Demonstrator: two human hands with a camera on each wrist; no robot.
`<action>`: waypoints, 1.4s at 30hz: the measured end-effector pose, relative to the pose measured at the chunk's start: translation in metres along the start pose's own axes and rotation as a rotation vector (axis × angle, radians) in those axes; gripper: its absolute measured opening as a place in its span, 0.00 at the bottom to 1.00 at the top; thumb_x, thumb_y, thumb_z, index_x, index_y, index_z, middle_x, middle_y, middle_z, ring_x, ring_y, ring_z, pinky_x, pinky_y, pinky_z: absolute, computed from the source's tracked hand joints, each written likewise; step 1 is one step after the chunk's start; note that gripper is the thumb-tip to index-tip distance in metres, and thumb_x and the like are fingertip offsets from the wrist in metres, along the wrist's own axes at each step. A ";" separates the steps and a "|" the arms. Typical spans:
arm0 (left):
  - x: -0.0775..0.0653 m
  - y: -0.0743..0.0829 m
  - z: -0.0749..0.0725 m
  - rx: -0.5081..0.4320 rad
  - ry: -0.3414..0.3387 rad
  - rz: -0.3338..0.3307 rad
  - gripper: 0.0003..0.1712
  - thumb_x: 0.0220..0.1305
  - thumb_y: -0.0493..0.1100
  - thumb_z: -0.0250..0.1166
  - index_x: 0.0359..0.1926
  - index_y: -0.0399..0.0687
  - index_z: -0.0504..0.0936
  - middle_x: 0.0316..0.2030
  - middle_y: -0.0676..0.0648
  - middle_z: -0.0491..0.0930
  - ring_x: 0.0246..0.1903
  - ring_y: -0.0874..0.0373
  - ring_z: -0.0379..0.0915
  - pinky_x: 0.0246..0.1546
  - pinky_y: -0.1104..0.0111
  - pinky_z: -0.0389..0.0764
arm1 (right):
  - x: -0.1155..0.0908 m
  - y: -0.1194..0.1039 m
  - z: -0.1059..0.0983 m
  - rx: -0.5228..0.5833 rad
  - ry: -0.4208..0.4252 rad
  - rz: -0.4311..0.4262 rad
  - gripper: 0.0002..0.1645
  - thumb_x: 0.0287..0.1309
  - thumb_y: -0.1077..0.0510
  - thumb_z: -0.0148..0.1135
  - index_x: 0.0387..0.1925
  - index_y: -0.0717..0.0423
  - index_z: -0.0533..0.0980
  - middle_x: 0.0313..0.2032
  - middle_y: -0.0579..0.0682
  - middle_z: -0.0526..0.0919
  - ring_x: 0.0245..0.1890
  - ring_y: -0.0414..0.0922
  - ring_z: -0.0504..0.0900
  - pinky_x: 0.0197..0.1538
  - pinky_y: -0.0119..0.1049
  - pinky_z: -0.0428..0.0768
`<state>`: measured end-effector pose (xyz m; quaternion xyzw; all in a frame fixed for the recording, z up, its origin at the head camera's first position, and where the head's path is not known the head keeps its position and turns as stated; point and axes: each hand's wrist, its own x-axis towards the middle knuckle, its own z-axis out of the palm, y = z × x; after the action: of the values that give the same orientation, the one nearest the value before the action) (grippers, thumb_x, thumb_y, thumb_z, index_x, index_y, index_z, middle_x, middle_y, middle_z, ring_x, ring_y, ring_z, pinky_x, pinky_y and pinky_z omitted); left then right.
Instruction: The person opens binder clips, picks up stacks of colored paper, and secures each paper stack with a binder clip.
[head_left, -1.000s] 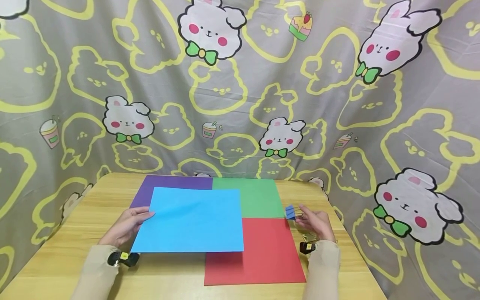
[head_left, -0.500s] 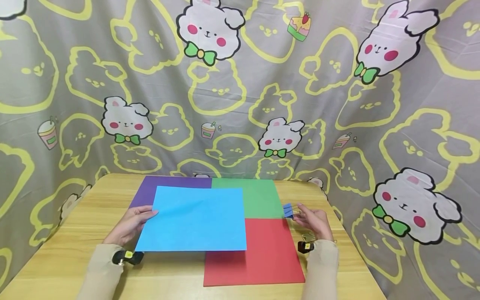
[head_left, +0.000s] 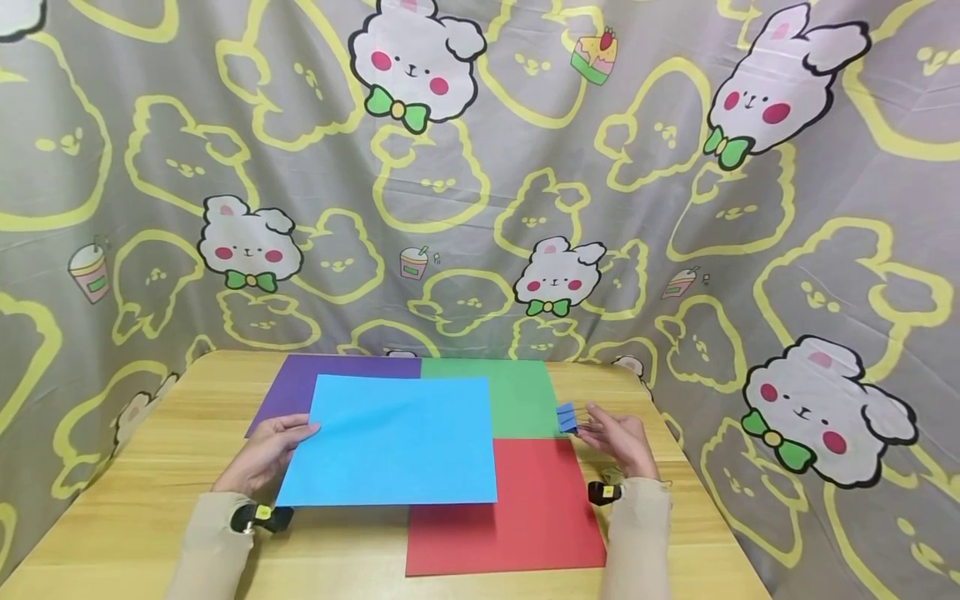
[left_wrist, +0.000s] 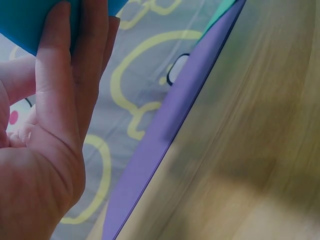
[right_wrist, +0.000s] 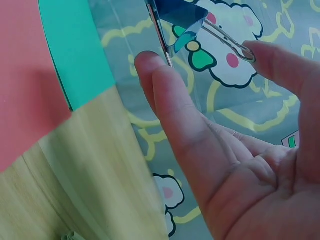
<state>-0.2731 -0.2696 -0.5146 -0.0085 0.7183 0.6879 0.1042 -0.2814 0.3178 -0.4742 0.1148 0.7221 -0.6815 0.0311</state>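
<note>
Blue sheet [head_left: 393, 442]: compared with one second back, you have moved it a little to the right, and it now covers slightly more of the green sheet [head_left: 521, 400] and red sheet [head_left: 536, 517]. It is raised over the desk [head_left: 142, 483], its shadow falling on the red sheet. Long axis runs left to right; free end points right, toward the clip.

Blue binder clip [head_left: 567, 418]: you have brought it a little leftward. Gap to the blue sheet is narrower; clip body shows closer to the green sheet's right edge in the head view. Body points left, wire handles extend back right; handle-to-body axis roughly left to right.

Your left hand [head_left: 262, 450] pinches the blue sheet by its left edge. Your right hand [head_left: 618, 437] grips the clip by its wire handles, thumb and fingers on opposite handles.

Purple sheet [head_left: 330, 367]: far left, partly hidden under your blue one. Patterned curtain [head_left: 457, 200] hangs behind.
</note>
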 end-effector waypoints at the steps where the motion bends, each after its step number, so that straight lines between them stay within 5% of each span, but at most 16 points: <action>1: 0.000 0.000 0.000 0.000 0.003 0.002 0.40 0.78 0.44 0.59 0.76 0.23 0.53 0.27 0.68 0.75 0.20 0.74 0.63 0.22 0.81 0.70 | 0.000 0.000 0.001 0.002 -0.004 -0.001 0.49 0.69 0.43 0.66 0.68 0.82 0.62 0.56 0.74 0.82 0.38 0.40 0.91 0.46 0.30 0.88; 8: 0.001 0.003 0.001 -0.004 0.010 0.013 0.39 0.78 0.43 0.60 0.76 0.23 0.54 0.25 0.65 0.72 0.17 0.73 0.60 0.20 0.80 0.66 | 0.002 -0.003 0.004 0.024 -0.001 -0.008 0.48 0.70 0.43 0.65 0.67 0.82 0.63 0.52 0.68 0.85 0.38 0.40 0.91 0.47 0.30 0.88; 16: 0.004 0.005 0.003 -0.027 -0.029 -0.003 0.42 0.78 0.45 0.59 0.77 0.24 0.50 0.34 0.63 0.79 0.22 0.74 0.68 0.25 0.80 0.75 | 0.004 -0.004 0.008 0.025 0.007 -0.009 0.43 0.69 0.43 0.66 0.63 0.79 0.69 0.45 0.59 0.88 0.38 0.41 0.91 0.47 0.31 0.88; 20: 0.005 0.004 0.003 -0.013 -0.037 -0.002 0.42 0.78 0.45 0.59 0.78 0.24 0.49 0.39 0.64 0.79 0.25 0.74 0.69 0.27 0.79 0.76 | 0.005 -0.004 0.011 0.028 0.005 -0.011 0.44 0.68 0.43 0.67 0.63 0.79 0.70 0.45 0.60 0.88 0.38 0.41 0.91 0.47 0.31 0.88; 27: 0.006 0.002 0.005 -0.053 -0.044 -0.008 0.42 0.79 0.44 0.58 0.78 0.25 0.48 0.31 0.63 0.79 0.24 0.73 0.72 0.27 0.79 0.80 | 0.004 -0.007 0.014 0.040 -0.012 -0.021 0.47 0.69 0.43 0.66 0.67 0.81 0.65 0.51 0.67 0.86 0.40 0.42 0.91 0.49 0.33 0.88; 42: 0.005 0.000 0.004 -0.091 -0.053 -0.005 0.42 0.79 0.43 0.57 0.78 0.24 0.47 0.29 0.63 0.80 0.23 0.73 0.74 0.27 0.79 0.80 | 0.005 -0.007 0.022 0.036 -0.039 -0.020 0.45 0.69 0.44 0.66 0.67 0.79 0.66 0.49 0.65 0.88 0.40 0.43 0.91 0.49 0.35 0.88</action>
<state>-0.2778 -0.2654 -0.5158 0.0033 0.6831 0.7196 0.1243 -0.2901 0.2963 -0.4696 0.0948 0.7100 -0.6969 0.0365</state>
